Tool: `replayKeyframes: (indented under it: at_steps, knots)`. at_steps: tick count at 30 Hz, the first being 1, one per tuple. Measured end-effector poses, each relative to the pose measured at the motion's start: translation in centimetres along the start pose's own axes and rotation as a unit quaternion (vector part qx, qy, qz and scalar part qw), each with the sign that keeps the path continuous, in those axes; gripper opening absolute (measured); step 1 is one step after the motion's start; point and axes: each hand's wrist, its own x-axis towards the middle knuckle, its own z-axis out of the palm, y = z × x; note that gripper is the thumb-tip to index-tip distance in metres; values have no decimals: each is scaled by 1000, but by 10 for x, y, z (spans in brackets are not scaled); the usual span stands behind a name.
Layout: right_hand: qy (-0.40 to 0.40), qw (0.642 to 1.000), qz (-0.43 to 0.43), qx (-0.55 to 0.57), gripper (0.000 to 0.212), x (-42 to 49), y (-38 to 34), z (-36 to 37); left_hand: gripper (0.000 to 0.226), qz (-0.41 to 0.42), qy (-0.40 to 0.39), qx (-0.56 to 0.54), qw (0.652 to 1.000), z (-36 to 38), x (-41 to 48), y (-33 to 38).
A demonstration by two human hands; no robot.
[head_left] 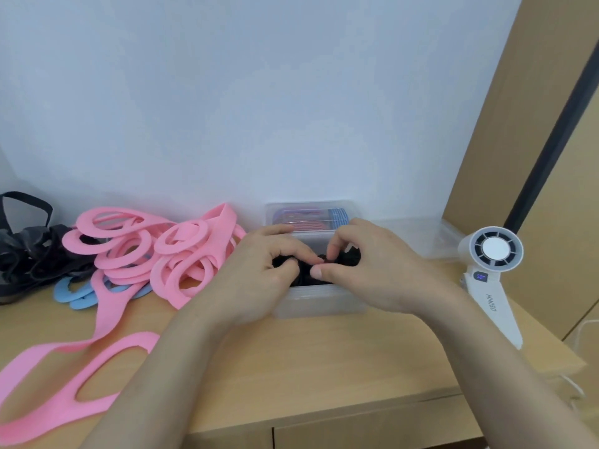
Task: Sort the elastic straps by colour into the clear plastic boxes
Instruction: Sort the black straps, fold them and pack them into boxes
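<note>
A clear plastic box [319,303] stands at the middle of the wooden desk with black straps [351,254] bunched inside it. Over the box, my left hand [259,273] and my right hand [372,270] both grip the black straps with curled fingers. Behind it a second clear box [272,212] holds blue straps [311,218]. A heap of pink straps [146,254] lies to the left, and one long pink strap [64,377] trails toward the desk's front edge. Light blue straps [74,291] peek from under the pink heap. More black straps [29,251] lie at the far left.
A white handheld fan [492,273] stands on the desk at the right. A clear lid or box [431,234] lies beside the wall behind my right hand. The white wall closes the back, and a wooden panel [534,157] rises at the right.
</note>
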Motion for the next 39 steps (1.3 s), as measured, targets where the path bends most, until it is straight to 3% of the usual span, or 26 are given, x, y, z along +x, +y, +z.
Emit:
replayKeyframes:
  at_steps: [3, 7, 13, 17, 21, 26, 30, 39]
  knots:
    - [51, 997, -41, 28, 24, -18, 13, 1, 43, 6, -2, 37, 999, 1, 1, 2]
    - [141, 987, -48, -52, 35, -31, 23, 16, 44, 13, -11, 68, 998, 0, 1, 0]
    - [169, 977, -41, -126, 46, -31, 19, 27, 44, 16, -29, 87, 996, -1, 0, 0]
    - [122, 991, -13, -47, 60, -30, 23, 35, 33, 22, -29, 75, 997, -2, -2, 1]
    - [85, 996, -3, 35, 40, -32, 24, 26, 9, -1, -48, 2, 999, -7, 0, 11]
    - [50, 997, -5, 53, 40, -38, 19, 10, 23, -89, -86, 35, 992, -18, 7, 29]
    - [63, 997, -30, 34, 40, -43, 7, 6, 25, -71, -49, 23, 996, -23, -4, 42]
    - [159, 977, -129, 54, 25, -48, -22, 30, 22, -52, 128, -36, 990, -53, -79, 11]
